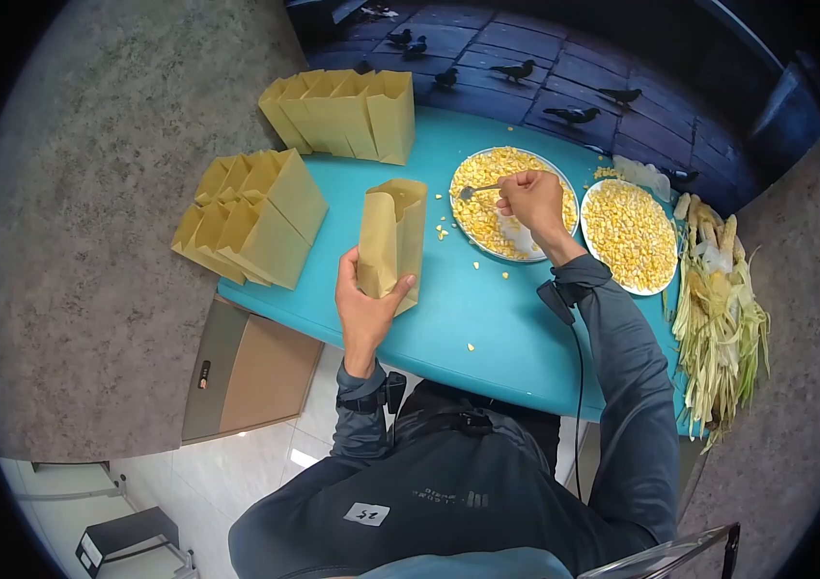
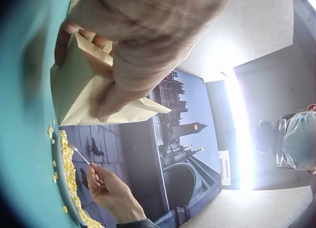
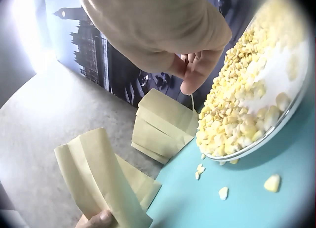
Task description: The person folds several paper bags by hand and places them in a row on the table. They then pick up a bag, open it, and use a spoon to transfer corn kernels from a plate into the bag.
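Note:
My left hand (image 1: 368, 307) grips an upright brown paper bag (image 1: 393, 236) low down, thumb on the near side and fingers round the left side. Its top is open. In the left wrist view the same hand (image 2: 153, 45) covers much of the bag (image 2: 79, 97). My right hand (image 1: 535, 205) pinches the handle of a small metal spoon (image 1: 469, 193) over a round white plate (image 1: 518, 253) of yellow corn kernels. A bare white patch shows on that plate near its front edge. The right wrist view shows the thumb and fingertips (image 3: 191, 80) together on the thin handle.
Two groups of open paper bags (image 1: 255, 217) stand at the left and back left of the teal table (image 1: 448, 338). A second plate of kernels (image 1: 630, 236) sits at right, beside corn cobs and husks (image 1: 719, 318). Loose kernels (image 1: 442, 232) lie between bag and plate.

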A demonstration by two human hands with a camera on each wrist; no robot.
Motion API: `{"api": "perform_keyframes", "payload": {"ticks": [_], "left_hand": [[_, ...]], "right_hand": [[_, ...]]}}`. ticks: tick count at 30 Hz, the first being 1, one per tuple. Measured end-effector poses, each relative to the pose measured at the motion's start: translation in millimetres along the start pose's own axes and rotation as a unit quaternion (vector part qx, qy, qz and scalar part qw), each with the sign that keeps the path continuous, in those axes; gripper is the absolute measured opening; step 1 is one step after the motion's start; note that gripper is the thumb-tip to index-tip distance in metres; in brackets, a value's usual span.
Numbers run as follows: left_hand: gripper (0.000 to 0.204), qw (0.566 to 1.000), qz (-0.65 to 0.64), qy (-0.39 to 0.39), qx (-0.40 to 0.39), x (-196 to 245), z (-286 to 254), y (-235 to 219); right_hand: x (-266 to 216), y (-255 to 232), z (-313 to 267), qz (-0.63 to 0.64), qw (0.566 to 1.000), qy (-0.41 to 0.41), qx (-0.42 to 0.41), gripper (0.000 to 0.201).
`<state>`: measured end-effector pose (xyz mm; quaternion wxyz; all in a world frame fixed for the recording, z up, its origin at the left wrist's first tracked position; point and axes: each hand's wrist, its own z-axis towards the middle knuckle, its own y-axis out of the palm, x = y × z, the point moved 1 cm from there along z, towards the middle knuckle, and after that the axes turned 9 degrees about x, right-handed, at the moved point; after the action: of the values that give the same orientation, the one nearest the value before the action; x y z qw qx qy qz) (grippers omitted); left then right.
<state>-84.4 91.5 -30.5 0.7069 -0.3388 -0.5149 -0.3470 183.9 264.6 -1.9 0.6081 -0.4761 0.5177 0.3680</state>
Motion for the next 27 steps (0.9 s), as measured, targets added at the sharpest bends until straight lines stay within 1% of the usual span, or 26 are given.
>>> {"api": "perform_keyframes", "payload": {"ticks": [4, 6, 7, 9, 12, 14, 16, 20, 22, 23, 25, 27], "left_hand": [[0.074, 1.0, -0.004, 0.0, -0.007, 0.5, -0.6, 3.8], [0.074, 1.0, 0.003, 0.002, -0.006, 1.4, -0.5, 5.1], [0.075, 1.0, 0.013, 0.003, -0.007, 1.8, -1.1, 5.4], [0.075, 1.0, 0.015, 0.004, -0.011, 1.3, -1.9, 6.8], [0.076, 1.0, 0.014, 0.007, -0.013, 4.5, -1.7, 8.8], [0.076, 1.0, 0.014, 0.005, -0.012, 4.2, -1.8, 7.1], [0.077, 1.0, 0.013, 0.002, -0.006, 2.1, -1.6, 5.1], [0.074, 1.0, 0.02, 0.0, -0.014, 2.5, 0.0, 4.7], [0.076, 1.0, 0.02, 0.0, -0.006, 0.4, 0.3, 7.5], [0.076, 1.0, 0.02, -0.001, -0.007, 0.3, -0.3, 9.1], [0.075, 1.0, 0.012, 0.004, -0.016, 2.1, -1.4, 13.4], [0.075, 1.0, 0.009, -0.001, -0.017, 6.0, -4.0, 15.3]], "right_hand": [[-5.2, -11.6, 0.0, -0.024, 1.0, 0.003, 0.002, 0.017], [-10.1, -13.4, -0.4, 0.017, 1.0, 0.011, 0.006, 0.016], [-8.4, -10.6, 1.5, 0.017, 1.0, 0.011, 0.005, 0.016], [-4.7, 0.7, 4.3, 0.053, 0.998, -0.004, -0.046, 0.014], [-16.7, 12.6, -3.8, 0.033, 0.998, 0.003, -0.057, 0.017], [-11.3, 13.2, 1.7, 0.031, 0.998, 0.003, -0.061, 0.017], [-7.9, 6.3, 5.0, 0.002, 1.0, 0.005, -0.02, 0.016], [-6.6, -12.5, 4.4, -0.001, 1.0, 0.011, 0.007, 0.014], [-5.4, -15.6, -3.1, 0.057, 0.996, 0.004, -0.073, 0.014], [-4.0, -14.7, -9.4, 0.056, 0.996, 0.005, -0.072, 0.014], [-2.7, -7.9, -20.3, 0.047, 0.994, 0.004, -0.098, 0.015], [-1.9, -7.9, -21.8, 0.03, 0.996, -0.003, -0.082, 0.016]]}}
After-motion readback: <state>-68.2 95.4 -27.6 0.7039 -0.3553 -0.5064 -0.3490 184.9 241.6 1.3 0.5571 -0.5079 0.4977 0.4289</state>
